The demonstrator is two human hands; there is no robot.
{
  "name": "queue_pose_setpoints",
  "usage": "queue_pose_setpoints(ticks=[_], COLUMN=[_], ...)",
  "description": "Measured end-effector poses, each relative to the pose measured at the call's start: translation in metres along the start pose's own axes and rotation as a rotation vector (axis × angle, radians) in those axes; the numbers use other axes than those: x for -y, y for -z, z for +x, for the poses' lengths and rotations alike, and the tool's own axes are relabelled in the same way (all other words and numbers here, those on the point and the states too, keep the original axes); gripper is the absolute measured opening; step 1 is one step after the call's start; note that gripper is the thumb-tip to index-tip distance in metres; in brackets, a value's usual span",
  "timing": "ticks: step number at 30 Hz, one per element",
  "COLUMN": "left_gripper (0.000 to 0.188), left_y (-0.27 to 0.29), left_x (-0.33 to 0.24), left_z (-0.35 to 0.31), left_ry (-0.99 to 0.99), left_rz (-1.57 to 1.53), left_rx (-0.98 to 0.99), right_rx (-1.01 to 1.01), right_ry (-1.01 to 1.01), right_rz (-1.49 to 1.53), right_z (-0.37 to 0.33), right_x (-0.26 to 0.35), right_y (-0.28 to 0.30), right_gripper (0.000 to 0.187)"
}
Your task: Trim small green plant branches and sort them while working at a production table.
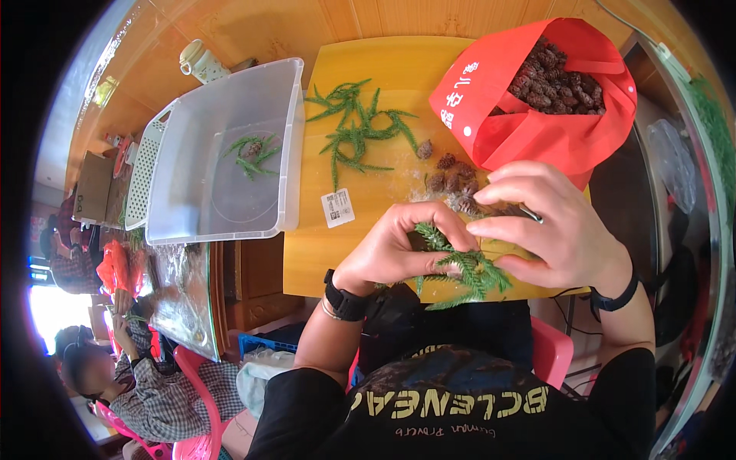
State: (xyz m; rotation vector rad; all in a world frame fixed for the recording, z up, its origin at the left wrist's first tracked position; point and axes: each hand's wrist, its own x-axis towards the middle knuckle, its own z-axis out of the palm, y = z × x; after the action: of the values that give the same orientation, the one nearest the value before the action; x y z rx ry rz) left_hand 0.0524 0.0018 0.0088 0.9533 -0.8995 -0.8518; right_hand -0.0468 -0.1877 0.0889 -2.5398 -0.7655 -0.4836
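Note:
My left hand (410, 244) is closed on a green artificial pine sprig (477, 276) over the table's near edge, thumb and fingers pinching it. At the sprig's right side is my right hand (540, 230), its fingers spread and thumb tip close to the needles. A ring sits on one of its fingers. I cannot make out anything held between those fingertips. Just beyond my hands lie several brown pine cones (454, 178), partly hidden by the right hand. More green sprigs (354, 130) are spread over the yellow tabletop (399, 57).
A red bag (529, 146) full of pine cones stands far right. At left, a clear plastic bin (291, 184) holds a sprig with a cone (251, 150). A white label (337, 208) lies on the table. Behind the bin stands a cup (203, 63). A person (169, 399) sits lower left.

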Motion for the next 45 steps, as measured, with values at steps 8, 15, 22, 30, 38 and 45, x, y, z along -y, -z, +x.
queue_pose_setpoints(ticks=[8, 15, 22, 30, 38, 45], left_gripper=[0.021, 0.018, 0.023, 0.017, 0.023, 0.019], left_y=[0.001, -0.006, -0.018, -0.001, -0.006, -0.021], left_x=[0.006, -0.007, -0.019, -0.001, 0.002, -0.017], left_z=[0.0, 0.003, 0.002, -0.001, 0.002, 0.006], left_ry=[0.068, -0.023, -0.277, 0.051, 0.105, -0.388], left_rz=[-0.152, 0.169, 0.812, -0.058, -0.216, 0.991], left_rx=[0.056, 0.032, -0.022, 0.017, 0.036, -0.041], right_rx=[-0.022, -0.03, 0.006, -0.078, -0.068, 0.067], right_ry=[0.117, 0.041, -0.131, 0.098, 0.082, -0.152], right_rz=[-0.052, -0.084, -0.159, -0.176, -0.155, -0.182], right_z=[-0.003, -0.003, -0.009, -0.004, -0.001, -0.004], right_x=[-0.005, 0.0, 0.003, 0.003, 0.005, 0.003], right_y=[-0.005, -0.003, -0.001, 0.005, 0.008, 0.006], right_gripper=[0.027, 0.021, 0.021, 0.029, 0.017, 0.016])
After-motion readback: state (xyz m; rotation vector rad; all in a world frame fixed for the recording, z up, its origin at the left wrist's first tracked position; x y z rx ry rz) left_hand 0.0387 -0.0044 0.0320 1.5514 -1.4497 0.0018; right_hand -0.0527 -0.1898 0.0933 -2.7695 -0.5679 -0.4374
